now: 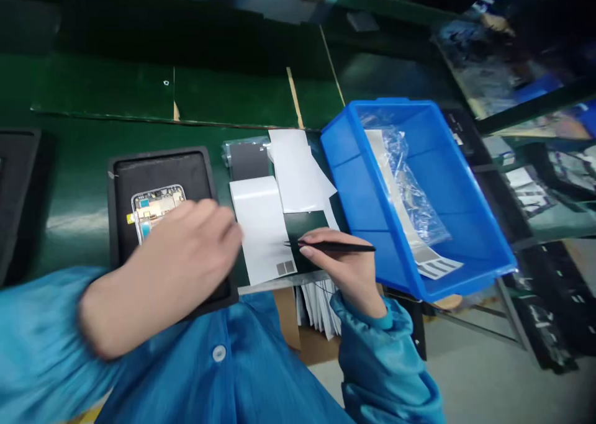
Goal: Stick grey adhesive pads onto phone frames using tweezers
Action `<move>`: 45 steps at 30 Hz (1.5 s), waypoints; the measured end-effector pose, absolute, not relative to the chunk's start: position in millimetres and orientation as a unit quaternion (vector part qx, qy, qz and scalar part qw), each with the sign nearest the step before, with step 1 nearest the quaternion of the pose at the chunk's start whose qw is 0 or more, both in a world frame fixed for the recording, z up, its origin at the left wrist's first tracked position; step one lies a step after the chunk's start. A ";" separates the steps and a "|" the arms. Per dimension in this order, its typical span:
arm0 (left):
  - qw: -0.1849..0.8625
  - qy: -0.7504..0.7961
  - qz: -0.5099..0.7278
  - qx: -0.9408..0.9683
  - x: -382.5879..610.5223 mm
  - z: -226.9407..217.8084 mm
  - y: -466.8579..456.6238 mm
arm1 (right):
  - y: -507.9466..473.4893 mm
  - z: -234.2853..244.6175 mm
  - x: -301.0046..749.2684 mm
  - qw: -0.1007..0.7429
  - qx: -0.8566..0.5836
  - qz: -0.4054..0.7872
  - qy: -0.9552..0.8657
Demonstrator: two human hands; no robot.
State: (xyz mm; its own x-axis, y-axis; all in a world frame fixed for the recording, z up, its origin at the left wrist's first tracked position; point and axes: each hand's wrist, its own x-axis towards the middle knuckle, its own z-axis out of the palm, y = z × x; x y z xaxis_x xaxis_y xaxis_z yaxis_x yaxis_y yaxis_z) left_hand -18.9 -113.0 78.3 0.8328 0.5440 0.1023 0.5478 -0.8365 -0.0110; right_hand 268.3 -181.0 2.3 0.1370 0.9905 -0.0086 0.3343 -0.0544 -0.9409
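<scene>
My left hand lies blurred over a black tray that holds an opened phone frame with its circuit parts showing; the fingers are curled, and what they hold is hidden. My right hand pinches black tweezers, whose tips point left at a white backing sheet with small grey stickers near its front edge. Both arms wear blue sleeves.
A blue plastic bin to the right holds crumpled clear film and a used liner strip. More white sheets and a grey sheet lie behind. Another black tray sits far left on the green mat. Paper strips hang below the table edge.
</scene>
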 end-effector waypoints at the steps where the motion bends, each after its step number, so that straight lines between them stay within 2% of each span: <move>1: -0.019 -0.239 -0.028 -0.971 0.9 78.9 -109.7 | -190.5 -0.3 272.4 0.425 -0.613 0.383 -0.545; 5: -0.171 -0.160 0.111 -0.966 67.1 63.2 -98.7 | -211.0 -14.1 283.4 0.400 -0.590 0.384 -0.586; 8: -0.205 -0.179 0.173 -0.946 90.1 41.6 -96.9 | -214.3 -23.7 284.8 0.385 -0.572 0.364 -0.626; 15: -0.177 -0.181 0.148 -0.956 91.0 16.5 -101.3 | -213.6 -25.3 283.1 0.408 -0.532 0.340 -0.659; 38: -0.174 -0.180 0.141 -0.958 92.5 9.6 -101.3 | -215.1 -29.2 289.5 0.434 -0.515 0.384 -0.632; 42: -0.210 -0.195 0.153 -0.946 91.8 17.0 -94.4 | -214.3 -14.4 294.1 0.480 -0.530 0.396 -0.576; 45: -0.271 -0.233 0.091 -0.929 78.3 41.8 -88.0 | -207.1 5.1 287.9 0.512 -0.534 0.388 -0.550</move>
